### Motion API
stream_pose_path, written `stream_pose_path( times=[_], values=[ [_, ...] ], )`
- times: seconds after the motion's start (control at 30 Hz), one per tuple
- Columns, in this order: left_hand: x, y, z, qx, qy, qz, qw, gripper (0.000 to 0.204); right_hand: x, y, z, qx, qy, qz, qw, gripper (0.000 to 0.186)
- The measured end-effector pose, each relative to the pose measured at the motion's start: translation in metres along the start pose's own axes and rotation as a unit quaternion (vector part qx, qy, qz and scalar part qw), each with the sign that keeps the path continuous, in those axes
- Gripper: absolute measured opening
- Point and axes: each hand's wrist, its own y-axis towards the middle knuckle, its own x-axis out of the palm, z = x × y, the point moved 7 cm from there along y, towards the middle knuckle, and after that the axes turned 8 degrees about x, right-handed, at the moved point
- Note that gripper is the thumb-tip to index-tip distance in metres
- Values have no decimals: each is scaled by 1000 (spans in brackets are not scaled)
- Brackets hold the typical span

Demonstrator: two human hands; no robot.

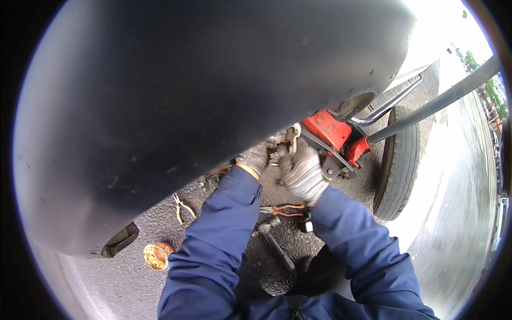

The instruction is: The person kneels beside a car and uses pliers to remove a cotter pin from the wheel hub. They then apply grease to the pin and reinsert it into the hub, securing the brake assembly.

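A striped grey work glove covers my left hand [254, 158], which reaches under the lower edge of a large dark curved panel [213, 80]; its fingers are mostly hidden there. Just to its right, my right hand [304, 169], gloved the same way, is closed with its fingers curled in at a pale metal assembly [285, 140] under the panel. What sits inside that grip is hidden. Close beside the right hand stands a red floor jack [328, 130]. Orange-handled pliers [288, 208] and a hammer [276, 245] lie on the asphalt below my hands.
The jack's long grey handle [437, 101] slants up to the right, past an upright tyre [399, 165]. Yellow-handled pliers [183, 208], an open tin of orange-yellow paste [158, 256] and a dark block [120, 240] are at the left. A small black-and-white object [307, 224] lies near my right forearm.
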Motion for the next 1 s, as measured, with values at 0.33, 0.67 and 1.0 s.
stream_pose_path(
  times=[0.33, 0.67, 1.0],
  values=[
    [17, -7, 30, 200, 206, -34, 957, 27, -31, 15, -11, 391, 267, -236, 848, 23],
    [-7, 6, 11, 141, 199, -6, 970, 30, 2, 2, -16, 24, 73, 44, 996, 24],
    [26, -16, 31, 62, 199, -42, 977, 23, 22, -13, -10, 12, -25, 53, 998, 28]
  ],
)
